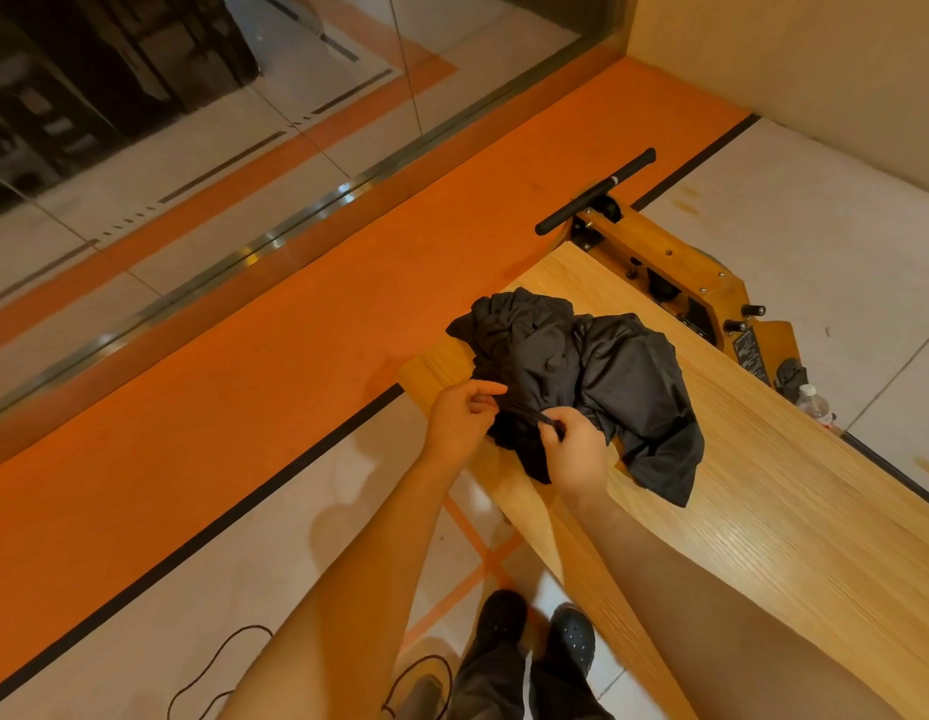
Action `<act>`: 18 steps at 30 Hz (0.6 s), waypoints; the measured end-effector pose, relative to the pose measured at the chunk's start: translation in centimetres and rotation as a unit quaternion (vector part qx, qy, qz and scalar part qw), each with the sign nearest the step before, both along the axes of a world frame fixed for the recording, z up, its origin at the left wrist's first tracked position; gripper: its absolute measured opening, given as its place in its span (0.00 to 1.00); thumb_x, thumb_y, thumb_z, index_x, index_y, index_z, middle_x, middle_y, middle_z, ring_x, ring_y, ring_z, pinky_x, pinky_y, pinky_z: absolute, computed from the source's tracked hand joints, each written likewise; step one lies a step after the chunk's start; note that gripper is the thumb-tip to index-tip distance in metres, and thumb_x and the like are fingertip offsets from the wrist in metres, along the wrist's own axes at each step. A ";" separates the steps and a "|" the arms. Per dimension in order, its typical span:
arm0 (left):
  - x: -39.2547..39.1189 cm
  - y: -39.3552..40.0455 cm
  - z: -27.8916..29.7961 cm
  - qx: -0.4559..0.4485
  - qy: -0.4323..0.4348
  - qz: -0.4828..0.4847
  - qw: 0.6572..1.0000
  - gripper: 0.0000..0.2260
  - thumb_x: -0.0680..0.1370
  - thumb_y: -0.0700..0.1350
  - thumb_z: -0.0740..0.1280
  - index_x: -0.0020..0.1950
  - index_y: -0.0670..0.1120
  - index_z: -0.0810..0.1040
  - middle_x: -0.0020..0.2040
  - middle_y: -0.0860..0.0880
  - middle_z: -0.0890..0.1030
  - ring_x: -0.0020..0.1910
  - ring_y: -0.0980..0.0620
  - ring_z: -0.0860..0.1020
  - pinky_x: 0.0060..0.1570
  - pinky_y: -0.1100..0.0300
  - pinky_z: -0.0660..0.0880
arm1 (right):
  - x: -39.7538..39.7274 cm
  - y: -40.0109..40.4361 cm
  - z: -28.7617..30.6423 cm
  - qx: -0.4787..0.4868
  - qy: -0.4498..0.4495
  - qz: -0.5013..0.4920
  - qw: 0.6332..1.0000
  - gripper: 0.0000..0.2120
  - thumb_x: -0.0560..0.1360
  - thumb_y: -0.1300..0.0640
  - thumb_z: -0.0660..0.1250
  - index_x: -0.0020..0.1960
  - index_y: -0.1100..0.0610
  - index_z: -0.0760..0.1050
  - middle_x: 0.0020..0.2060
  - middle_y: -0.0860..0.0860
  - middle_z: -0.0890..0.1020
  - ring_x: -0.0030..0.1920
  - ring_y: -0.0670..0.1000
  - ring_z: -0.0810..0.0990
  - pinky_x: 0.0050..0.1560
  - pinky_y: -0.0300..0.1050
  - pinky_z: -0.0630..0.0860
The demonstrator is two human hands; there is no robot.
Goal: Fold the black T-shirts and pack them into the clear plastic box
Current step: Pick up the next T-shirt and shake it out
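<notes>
A crumpled heap of black T-shirts (587,381) lies on the near left end of a long wooden bench (763,511). My left hand (460,418) pinches the near edge of the cloth at the heap's left side. My right hand (574,444) pinches the same stretch of hem just to the right, so a short band of fabric is pulled taut between the two hands. One corner of a shirt trails toward the right over the bench top. No clear plastic box is in view.
A wooden machine with a black handle bar (597,192) stands at the bench's far end. A plastic bottle (814,405) stands on the floor to the right of the bench. A dark cable (218,662) lies on the floor by my feet (535,636). A glass wall runs along the left.
</notes>
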State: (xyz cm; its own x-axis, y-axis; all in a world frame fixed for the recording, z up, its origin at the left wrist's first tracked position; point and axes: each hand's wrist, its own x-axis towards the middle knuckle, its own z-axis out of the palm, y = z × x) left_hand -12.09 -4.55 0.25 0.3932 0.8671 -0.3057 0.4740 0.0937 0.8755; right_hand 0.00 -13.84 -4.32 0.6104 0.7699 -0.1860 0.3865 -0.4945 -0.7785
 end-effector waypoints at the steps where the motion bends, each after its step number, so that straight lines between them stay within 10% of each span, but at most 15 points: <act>1: -0.1 0.2 0.2 0.005 0.000 0.001 1.000 0.12 0.77 0.31 0.64 0.58 0.41 0.80 0.43 0.50 0.77 0.44 0.55 0.77 0.42 0.71 0.76 | 0.3 -0.1 0.5 -0.001 0.017 -0.007 1.000 0.07 0.80 0.60 0.64 0.53 0.57 0.80 0.45 0.51 0.82 0.47 0.50 0.78 0.45 0.44 0.70; 8: 0.7 1.7 2.4 0.070 -0.002 0.018 0.997 0.06 0.76 0.39 0.70 0.52 0.42 0.82 0.45 0.50 0.79 0.44 0.56 0.76 0.42 0.73 0.73 | 3.5 0.3 2.4 0.046 0.131 0.022 0.990 0.06 0.79 0.58 0.67 0.50 0.57 0.83 0.45 0.51 0.85 0.48 0.52 0.83 0.54 0.57 0.79; 14: 2.9 3.7 5.3 0.101 -0.029 0.003 0.994 0.01 0.78 0.39 0.67 0.49 0.45 0.77 0.57 0.48 0.78 0.56 0.51 0.77 0.54 0.61 0.74 | 7.0 1.3 8.6 0.108 0.217 0.018 0.970 0.05 0.78 0.61 0.69 0.49 0.54 0.83 0.39 0.52 0.85 0.45 0.53 0.85 0.48 0.48 0.82; 18: 4.8 4.3 8.4 0.098 -0.061 -0.002 0.993 0.02 0.80 0.40 0.65 0.48 0.46 0.74 0.38 0.53 0.76 0.39 0.58 0.74 0.38 0.71 0.70 | 8.8 1.8 12.4 0.135 0.258 0.018 0.956 0.03 0.77 0.61 0.70 0.48 0.59 0.82 0.37 0.50 0.85 0.40 0.47 0.84 0.43 0.42 0.79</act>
State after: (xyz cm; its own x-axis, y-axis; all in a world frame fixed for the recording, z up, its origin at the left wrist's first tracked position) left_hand -7.29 -0.25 8.61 0.4211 0.9034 -0.0815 0.3636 -0.0858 0.9276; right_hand 8.82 -11.99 8.06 0.4638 0.8510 -0.2463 -0.0708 -0.2416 -0.9678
